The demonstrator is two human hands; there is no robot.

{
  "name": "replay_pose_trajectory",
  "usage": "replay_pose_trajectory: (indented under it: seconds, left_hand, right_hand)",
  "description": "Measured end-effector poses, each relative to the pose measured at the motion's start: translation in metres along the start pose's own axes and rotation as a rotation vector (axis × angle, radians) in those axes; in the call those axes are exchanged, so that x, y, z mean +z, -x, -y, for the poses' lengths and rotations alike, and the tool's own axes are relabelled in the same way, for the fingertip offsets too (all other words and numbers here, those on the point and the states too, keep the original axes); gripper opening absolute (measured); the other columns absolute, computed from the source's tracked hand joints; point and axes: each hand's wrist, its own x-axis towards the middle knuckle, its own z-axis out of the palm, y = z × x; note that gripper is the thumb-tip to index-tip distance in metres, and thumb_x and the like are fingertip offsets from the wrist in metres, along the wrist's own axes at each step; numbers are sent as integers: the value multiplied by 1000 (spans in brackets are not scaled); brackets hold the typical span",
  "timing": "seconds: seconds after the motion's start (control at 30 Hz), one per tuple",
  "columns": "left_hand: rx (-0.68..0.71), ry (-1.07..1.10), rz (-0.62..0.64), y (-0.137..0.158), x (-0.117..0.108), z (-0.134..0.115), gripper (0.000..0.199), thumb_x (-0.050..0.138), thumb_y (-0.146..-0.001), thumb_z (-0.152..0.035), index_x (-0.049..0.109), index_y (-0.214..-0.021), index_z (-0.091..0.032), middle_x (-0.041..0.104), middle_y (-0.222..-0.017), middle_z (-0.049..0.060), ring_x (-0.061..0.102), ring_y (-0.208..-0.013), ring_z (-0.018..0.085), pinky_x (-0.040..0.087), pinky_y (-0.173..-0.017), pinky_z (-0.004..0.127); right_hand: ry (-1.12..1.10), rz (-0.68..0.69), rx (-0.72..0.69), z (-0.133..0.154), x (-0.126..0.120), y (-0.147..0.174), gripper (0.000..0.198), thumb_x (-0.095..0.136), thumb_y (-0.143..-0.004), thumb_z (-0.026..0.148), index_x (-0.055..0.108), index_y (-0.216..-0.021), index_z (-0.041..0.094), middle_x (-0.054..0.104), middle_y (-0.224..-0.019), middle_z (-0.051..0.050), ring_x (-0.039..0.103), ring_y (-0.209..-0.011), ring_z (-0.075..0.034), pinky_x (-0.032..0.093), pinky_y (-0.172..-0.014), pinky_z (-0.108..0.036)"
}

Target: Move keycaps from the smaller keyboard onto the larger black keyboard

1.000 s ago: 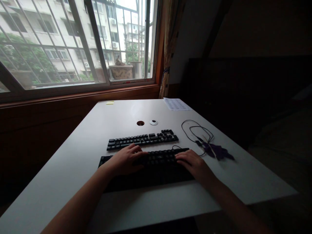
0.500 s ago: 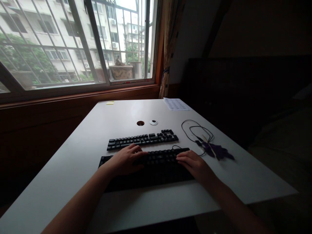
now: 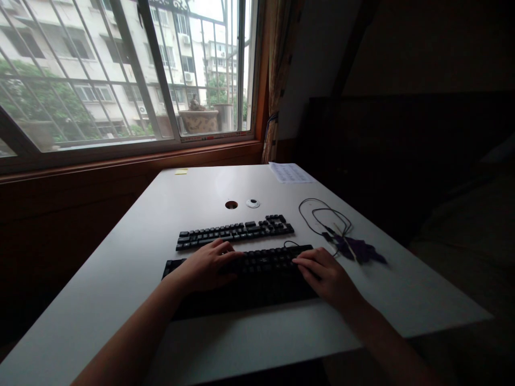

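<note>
A black keyboard lies near the front of the white table. My left hand rests over its left half, fingers stretched out across the keys. At the keyboard's right end is my right hand, thumb and fingers drawn together in a pinch over the keys. Whatever sits between those fingertips is too small and dark to make out. Just behind the keyboard, black keycaps lie on the table in keyboard-like rows, with gaps among those at the right.
To the right lie a coiled black cable and a dark purple cloth-like item with a thin stick across it. Farther back are a round hole, a white ring-shaped cover, printed paper and a yellow note.
My right hand has shifted slightly right, its fingertips drawn closer together. The left hand stays nearly where it was on the keyboard.
</note>
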Motion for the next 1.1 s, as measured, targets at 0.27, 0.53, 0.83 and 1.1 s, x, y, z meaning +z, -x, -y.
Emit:
replay_pose_trajectory:
  seconds: [0.27, 0.53, 0.83, 1.1]
  left_hand:
    - [11, -14, -12, 1, 2, 0, 56, 69, -94, -36, 53, -147, -31, 63, -126, 9, 58, -112, 27, 55, -95, 44]
    - [6, -27, -10, 1, 4, 1, 58, 69, -94, -35, 51, -149, -32, 63, -125, 9, 58, -112, 28, 55, -95, 44]
    - [4, -30, -14, 1, 2, 0, 59, 70, -93, -34, 51, -148, -33, 63, -124, 8, 58, -111, 27, 56, -94, 44]
    - [-11, -28, -3, 2, 2, 1, 60, 70, -93, -34, 50, -149, -34, 63, -125, 8, 58, -112, 27, 56, -94, 44]
  right_hand:
    - [19, 61, -40, 1, 4, 1, 24, 62, -97, 16, 72, -117, 25, 69, -105, -8, 63, -98, -25, 56, -84, -45]
    - [71, 111, -14, -3, 7, 3, 15, 61, -99, 19, 73, -108, 23, 64, -90, -5, 57, -85, -22, 51, -82, -44]
    - [109, 74, -31, 4, 7, 0, 13, 62, -97, 19, 75, -95, 22, 63, -96, -8, 56, -94, -24, 51, -86, -44]
    - [133, 1, -22, 12, 6, -1, 19, 62, -96, 18, 77, -106, 25, 66, -103, -9, 58, -100, -27, 52, -89, -46]
